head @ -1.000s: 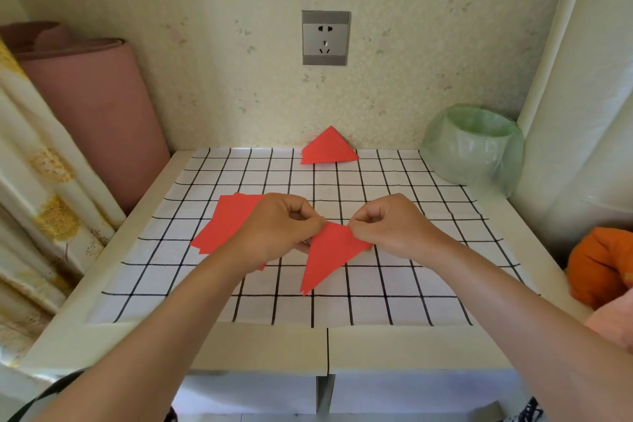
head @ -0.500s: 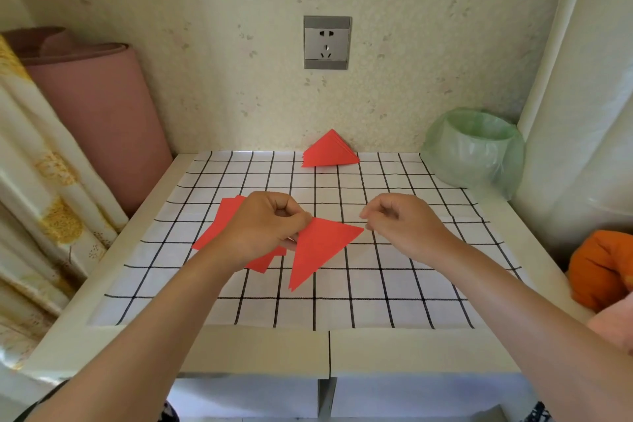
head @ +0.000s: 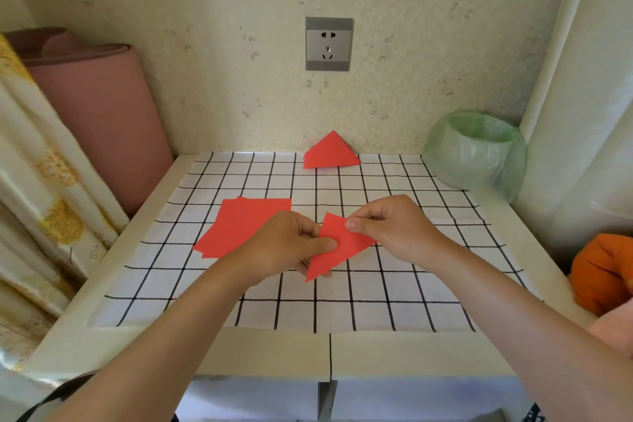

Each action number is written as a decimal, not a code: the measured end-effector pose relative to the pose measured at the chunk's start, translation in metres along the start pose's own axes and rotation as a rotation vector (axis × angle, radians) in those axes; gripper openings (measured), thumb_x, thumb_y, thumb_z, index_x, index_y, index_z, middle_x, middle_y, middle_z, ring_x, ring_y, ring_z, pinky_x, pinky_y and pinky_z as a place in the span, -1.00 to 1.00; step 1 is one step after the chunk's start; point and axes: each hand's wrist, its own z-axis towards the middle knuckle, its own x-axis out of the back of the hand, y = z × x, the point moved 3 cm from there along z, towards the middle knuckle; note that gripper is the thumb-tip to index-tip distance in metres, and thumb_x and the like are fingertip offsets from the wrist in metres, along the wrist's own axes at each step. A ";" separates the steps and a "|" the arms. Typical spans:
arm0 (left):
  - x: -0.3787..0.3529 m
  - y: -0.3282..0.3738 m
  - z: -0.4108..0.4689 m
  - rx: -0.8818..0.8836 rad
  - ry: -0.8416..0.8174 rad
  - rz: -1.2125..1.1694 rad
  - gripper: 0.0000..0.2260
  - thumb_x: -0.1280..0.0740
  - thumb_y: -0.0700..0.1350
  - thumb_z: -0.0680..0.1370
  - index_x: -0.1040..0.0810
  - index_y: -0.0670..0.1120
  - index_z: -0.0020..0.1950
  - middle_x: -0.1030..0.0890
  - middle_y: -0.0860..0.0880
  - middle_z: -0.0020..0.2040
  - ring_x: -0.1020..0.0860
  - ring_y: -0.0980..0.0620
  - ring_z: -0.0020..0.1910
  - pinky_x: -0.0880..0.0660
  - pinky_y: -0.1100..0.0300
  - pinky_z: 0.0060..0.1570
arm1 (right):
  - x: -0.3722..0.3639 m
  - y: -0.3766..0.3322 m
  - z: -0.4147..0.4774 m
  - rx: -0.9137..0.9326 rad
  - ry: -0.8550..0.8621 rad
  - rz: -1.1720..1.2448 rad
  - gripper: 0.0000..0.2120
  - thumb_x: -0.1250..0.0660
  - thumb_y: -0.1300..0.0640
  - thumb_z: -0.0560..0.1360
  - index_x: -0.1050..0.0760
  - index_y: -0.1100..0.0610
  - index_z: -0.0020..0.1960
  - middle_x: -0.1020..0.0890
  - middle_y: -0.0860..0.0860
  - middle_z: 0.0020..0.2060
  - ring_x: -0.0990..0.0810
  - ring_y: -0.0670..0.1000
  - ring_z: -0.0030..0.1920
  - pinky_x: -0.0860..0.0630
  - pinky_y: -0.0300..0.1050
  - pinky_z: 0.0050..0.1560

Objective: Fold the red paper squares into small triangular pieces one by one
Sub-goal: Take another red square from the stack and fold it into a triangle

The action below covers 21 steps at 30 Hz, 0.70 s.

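Note:
A folded red paper triangle (head: 337, 247) is held just above the grid-patterned table top (head: 394, 284), its long point aimed down toward me. My left hand (head: 287, 247) pinches its left edge with thumb on top. My right hand (head: 394, 229) pinches its upper right part between thumb and fingers. A stack of flat red paper squares (head: 239, 226) lies on the table left of my hands, partly hidden by the left hand. A pile of finished red triangles (head: 330, 152) rests at the table's far edge against the wall.
A green plastic bag over a round bin (head: 479, 151) stands at the back right corner. A pink roll (head: 99, 120) and a curtain (head: 41, 188) flank the left side. Orange cloth (head: 606, 271) lies off the right edge. A wall socket (head: 329, 44) is above.
My right hand, apart from the paper half a second ago, has come back and pinches the triangle again. The triangle has shifted slightly right and both hands hold it.

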 end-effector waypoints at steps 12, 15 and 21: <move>-0.003 0.000 -0.006 0.064 -0.158 0.162 -0.91 -0.47 -0.10 0.50 -0.65 -0.11 -0.10 -0.73 -0.06 -0.14 -0.70 -0.02 -0.21 -0.48 0.27 -0.31 | 0.002 0.000 -0.002 -0.101 0.036 0.095 -0.92 -0.43 0.18 0.51 -0.70 0.07 -0.12 -0.73 0.04 -0.18 -0.60 -0.15 -0.21 -0.51 -0.25 -0.11; -0.005 0.000 -0.006 0.035 -0.135 0.224 -0.85 -0.44 0.03 0.51 -0.65 -0.02 -0.01 -0.72 -0.01 -0.10 -0.69 0.03 -0.07 -0.60 0.21 -0.11 | -0.002 -0.006 -0.005 -0.087 -0.005 0.060 -0.92 -0.43 0.20 0.50 -0.70 0.10 -0.13 -0.72 0.06 -0.20 -0.59 -0.14 -0.23 -0.49 -0.26 -0.14; -0.005 0.003 0.002 -0.155 0.194 0.077 -0.88 -0.35 -0.15 0.58 -0.63 -0.16 -0.09 -0.70 -0.11 -0.21 -0.68 -0.13 -0.17 -0.64 -0.07 -0.08 | -0.010 -0.007 -0.007 -0.106 -0.064 -0.002 -0.86 -0.39 0.21 0.48 -0.69 0.09 -0.21 -0.68 0.00 -0.30 -0.55 -0.16 -0.28 -0.45 -0.27 -0.19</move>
